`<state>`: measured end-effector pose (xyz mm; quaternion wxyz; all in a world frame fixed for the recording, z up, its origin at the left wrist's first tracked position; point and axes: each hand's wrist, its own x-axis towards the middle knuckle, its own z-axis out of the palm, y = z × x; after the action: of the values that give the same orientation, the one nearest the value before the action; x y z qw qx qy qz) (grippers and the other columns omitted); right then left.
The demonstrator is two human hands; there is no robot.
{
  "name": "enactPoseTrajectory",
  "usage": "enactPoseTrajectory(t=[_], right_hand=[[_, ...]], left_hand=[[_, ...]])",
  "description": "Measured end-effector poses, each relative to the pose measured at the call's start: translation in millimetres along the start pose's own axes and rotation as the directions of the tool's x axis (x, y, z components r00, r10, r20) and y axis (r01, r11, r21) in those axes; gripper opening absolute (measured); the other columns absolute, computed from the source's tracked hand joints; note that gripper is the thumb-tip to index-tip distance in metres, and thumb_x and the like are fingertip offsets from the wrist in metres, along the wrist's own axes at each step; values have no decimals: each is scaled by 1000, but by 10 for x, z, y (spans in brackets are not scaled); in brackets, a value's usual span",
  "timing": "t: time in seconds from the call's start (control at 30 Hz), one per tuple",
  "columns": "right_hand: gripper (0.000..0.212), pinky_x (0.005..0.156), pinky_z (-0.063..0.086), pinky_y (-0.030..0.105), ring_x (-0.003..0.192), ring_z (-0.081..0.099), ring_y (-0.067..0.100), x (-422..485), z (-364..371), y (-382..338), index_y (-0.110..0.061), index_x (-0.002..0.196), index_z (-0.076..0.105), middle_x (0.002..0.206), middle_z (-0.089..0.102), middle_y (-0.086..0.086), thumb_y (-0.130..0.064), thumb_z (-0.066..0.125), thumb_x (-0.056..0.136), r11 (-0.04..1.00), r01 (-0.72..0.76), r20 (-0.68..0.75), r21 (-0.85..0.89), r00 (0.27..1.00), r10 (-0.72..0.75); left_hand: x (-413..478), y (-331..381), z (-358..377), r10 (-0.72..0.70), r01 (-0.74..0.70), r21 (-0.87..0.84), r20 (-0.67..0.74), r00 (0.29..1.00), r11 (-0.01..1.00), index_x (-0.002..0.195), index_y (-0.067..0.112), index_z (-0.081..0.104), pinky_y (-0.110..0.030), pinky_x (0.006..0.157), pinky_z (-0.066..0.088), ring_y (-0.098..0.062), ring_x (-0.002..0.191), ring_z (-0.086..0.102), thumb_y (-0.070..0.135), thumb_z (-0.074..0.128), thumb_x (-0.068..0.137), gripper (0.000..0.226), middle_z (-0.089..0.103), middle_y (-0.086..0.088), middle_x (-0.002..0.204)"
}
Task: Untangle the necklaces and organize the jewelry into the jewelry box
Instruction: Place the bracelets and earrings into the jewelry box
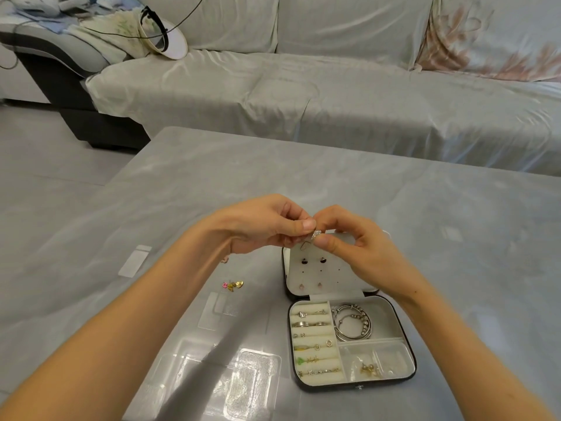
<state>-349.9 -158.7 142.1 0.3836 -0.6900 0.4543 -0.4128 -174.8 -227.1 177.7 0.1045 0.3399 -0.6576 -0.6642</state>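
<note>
Above jewelry box | left hand, right hand: fingers pinching one sparkly piece | mostly hidden, kind unclear

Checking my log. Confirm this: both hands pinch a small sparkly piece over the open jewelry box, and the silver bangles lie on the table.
The head view shows the silver bangles inside the jewelry box, in its far right compartment, not on the table. The left hand and right hand do pinch the sparkly piece.
</note>
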Motion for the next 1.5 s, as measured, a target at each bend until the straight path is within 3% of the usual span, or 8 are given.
enactPoseTrajectory(t=[0.23,0.33,0.43,0.5,1.03,1.2,1.37,1.5], right_hand=[[5,83,41,13,93,60,7,-25,-57,-14,-16,82,63,106,60,0,-20,66,81,999,-42,-33,10,999,42],[9,89,31,8,101,51,-2,-54,-11,25,-25,77,63,108,57,-6,-30,70,79,976,-13,-116,-217,993,-12],[15,98,23,24,113,40,0,-172,-11,161,-35,74,63,115,52,-15,-49,58,77,822,18,-216,-569,961,-171],[19,96,25,34,113,41,7,-247,8,250,-33,72,67,117,54,-10,-49,57,77,764,2,-260,-645,940,-223],[19,95,22,34,107,50,17,-225,94,304,-36,70,67,115,57,-9,-51,57,75,746,-113,-334,-657,930,-153],[24,90,21,28,100,50,7,-199,94,249,-36,69,55,104,58,-15,-57,64,62,765,-180,-406,-618,907,-114],[41,88,24,26,92,40,-12,-216,71,200,-34,85,49,85,53,-23,-40,82,61,801,-216,-420,-558,906,-48],[38,88,20,23,93,42,-12,-208,35,192,-39,93,56,84,52,-29,-39,80,64,812,-203,-404,-547,914,-43]], left_hand=[[27,-122,-149,4,-32,-92,-285,958,995,84,4,63,-19,74,54,-9,75,60,9,56,90,10,64,-6,82],[81,-228,46,-36,-1,-148,-248,968,989,83,7,66,-27,79,56,-12,81,64,10,57,91,12,68,-9,90],[89,-262,146,-34,-20,-194,-269,963,981,76,12,66,-31,80,53,-13,80,63,12,57,91,18,69,-7,90],[91,-285,184,-23,-32,-181,-292,956,983,79,11,67,-32,81,52,-12,80,63,13,57,91,15,70,-7,92],[115,-341,252,-45,-19,-203,-309,950,979,80,10,64,-27,73,50,-14,77,61,13,59,89,10,66,-11,92],[118,-339,253,-43,-17,-189,-305,951,982,81,10,64,-32,80,49,-17,80,60,14,61,88,8,65,-14,93],[115,-325,236,-50,-1,-170,-295,954,985,85,7,64,-41,91,48,-20,85,59,12,61,88,7,65,-19,101],[119,-322,230,-48,-3,-177,-286,957,984,82,8,64,-32,81,50,-18,82,59,11,61,88,7,64,-19,99]])
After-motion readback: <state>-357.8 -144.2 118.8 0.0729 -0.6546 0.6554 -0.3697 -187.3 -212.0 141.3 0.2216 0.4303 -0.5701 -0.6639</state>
